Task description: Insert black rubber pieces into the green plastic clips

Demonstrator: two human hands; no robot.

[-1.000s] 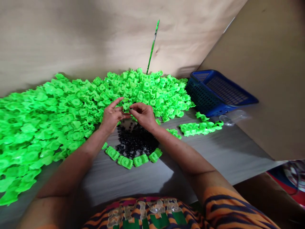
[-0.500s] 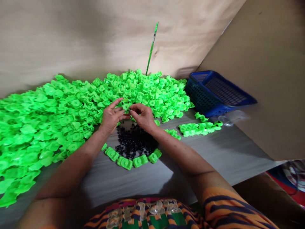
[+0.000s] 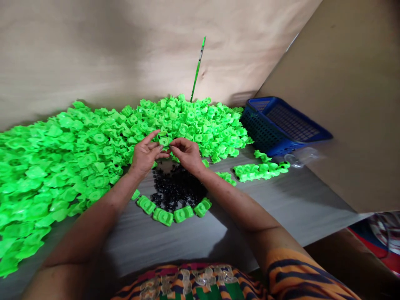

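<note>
Between its thumb and fingers, my left hand (image 3: 145,155) holds a green plastic car body (image 3: 163,141), with a black axle piece across its upper end. My right hand (image 3: 187,153) is pinched at the lower right edge of that car body; whatever small part its fingertips grip is too small to name. Below both hands lies a pile of small black parts (image 3: 178,187). Several green car bodies (image 3: 163,216) form a curved row along the near side of the black pile.
A large heap of green car bodies (image 3: 78,154) spreads along the wall. A blue basket (image 3: 275,129) stands at the right, beside clear plastic pieces (image 3: 301,157). Rowed green bodies (image 3: 259,171) lie in front of it. A thin green-marked stick (image 3: 198,68) rises behind the heap.
The view has tilted slightly. The car body in my left hand shows a little more of its face, and my right fingertips remain at its edge.
</note>
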